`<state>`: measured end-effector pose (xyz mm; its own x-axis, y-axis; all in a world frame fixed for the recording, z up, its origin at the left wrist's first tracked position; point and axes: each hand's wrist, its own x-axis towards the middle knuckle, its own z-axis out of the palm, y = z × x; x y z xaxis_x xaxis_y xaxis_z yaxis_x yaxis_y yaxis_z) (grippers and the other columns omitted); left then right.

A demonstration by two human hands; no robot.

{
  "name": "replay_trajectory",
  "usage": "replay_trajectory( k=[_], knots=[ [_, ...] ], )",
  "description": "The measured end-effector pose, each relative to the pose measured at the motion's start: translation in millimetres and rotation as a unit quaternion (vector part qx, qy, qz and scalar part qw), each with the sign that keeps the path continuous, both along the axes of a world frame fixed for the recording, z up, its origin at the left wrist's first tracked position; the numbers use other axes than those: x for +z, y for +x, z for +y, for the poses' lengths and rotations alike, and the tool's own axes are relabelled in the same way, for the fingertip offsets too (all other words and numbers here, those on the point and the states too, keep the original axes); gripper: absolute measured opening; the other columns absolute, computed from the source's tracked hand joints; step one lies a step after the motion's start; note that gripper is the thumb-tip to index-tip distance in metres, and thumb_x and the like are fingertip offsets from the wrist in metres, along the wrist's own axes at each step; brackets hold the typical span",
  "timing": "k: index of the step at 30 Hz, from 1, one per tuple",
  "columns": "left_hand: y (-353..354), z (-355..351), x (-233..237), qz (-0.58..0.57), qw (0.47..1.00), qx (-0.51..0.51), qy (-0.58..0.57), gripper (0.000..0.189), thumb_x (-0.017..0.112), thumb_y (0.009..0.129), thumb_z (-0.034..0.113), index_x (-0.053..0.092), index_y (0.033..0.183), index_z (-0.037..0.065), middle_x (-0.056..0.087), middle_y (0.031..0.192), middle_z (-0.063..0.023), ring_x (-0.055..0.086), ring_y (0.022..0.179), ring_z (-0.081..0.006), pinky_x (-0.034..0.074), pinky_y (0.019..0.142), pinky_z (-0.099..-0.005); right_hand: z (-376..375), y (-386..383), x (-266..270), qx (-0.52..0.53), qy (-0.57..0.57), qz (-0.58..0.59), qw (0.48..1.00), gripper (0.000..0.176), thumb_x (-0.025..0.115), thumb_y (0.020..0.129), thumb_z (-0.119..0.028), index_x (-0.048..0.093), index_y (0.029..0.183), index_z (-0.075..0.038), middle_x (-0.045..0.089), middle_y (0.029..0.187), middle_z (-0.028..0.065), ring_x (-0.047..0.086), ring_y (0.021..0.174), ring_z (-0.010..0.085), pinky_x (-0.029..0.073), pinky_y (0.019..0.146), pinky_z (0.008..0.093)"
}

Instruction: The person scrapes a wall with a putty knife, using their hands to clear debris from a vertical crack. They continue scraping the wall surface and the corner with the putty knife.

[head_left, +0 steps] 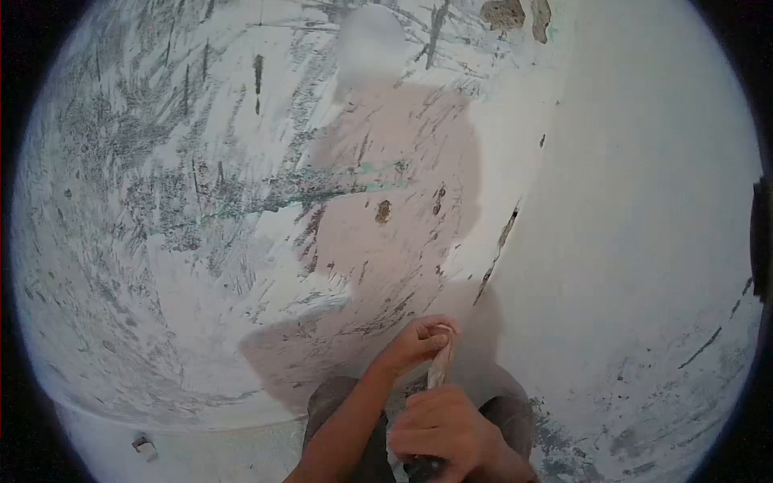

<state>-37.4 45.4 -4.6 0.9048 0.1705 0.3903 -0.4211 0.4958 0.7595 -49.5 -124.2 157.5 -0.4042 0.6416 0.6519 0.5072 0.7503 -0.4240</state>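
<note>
Low in the middle of the head view, both hands meet on a narrow scraper point(439, 372) with a whitish, smeared blade and a dark handle. My right hand point(443, 431) is wrapped round the handle, whose dark end shows below the fist. At the far end of the blade, my left hand point(417, 342) is closed, its thumb and fingers curled against the tip. The exact shape of that tip is hidden by the fingers. Ahead of both hands stands a patchy white wall point(241, 274) with grey scratches and scrape marks.
A smoother wall point(636, 201) meets the scratched one at a corner with a dark crack point(506, 233). Pits in the plaster point(503, 14) show at the top. My knees point(509, 419) are below. A small block-like object point(145, 448) lies at lower left.
</note>
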Motion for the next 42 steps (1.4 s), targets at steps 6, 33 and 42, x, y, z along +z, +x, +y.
replay_trajectory(
  k=[6,33,42],
  knots=[
    [15.4,0.2,-17.1,0.144,0.980,0.107,0.082,0.043,0.062,0.092,0.040,0.057,0.120,0.007,0.061,0.085,-0.0005,0.060,0.078,-0.0115,0.050,0.073,-0.0273,45.5,0.4,27.5,-0.003,0.211,-0.114,0.971,0.027,0.069,0.071,-0.025,0.049,0.062,-0.009,0.041,0.052,0.0017,0.041,0.046,0.0164,0.033,0.044,0.0297],
    [27.7,-6.5,-3.2,0.170,0.953,0.093,0.235,0.021,0.057,0.093,0.024,0.062,0.107,0.008,0.063,0.086,-0.0083,0.061,0.077,-0.0173,0.050,0.067,-0.0310,82.3,47.1,81.7,-0.017,0.245,-0.208,0.947,0.024,0.065,0.066,-0.029,0.051,0.060,-0.011,0.037,0.047,0.0024,0.042,0.039,0.0234,0.030,0.038,0.0355],
    [38.3,-7.4,7.5,0.127,0.952,0.075,0.267,0.023,0.059,0.091,0.023,0.062,0.108,0.008,0.063,0.086,-0.0079,0.061,0.078,-0.0163,0.049,0.068,-0.0304,74.0,37.8,80.0,0.046,0.230,-0.157,0.960,0.029,0.065,0.057,-0.032,0.047,0.056,-0.009,0.040,0.043,0.0084,0.046,0.038,0.0325,0.032,0.038,0.0429]
  ],
)
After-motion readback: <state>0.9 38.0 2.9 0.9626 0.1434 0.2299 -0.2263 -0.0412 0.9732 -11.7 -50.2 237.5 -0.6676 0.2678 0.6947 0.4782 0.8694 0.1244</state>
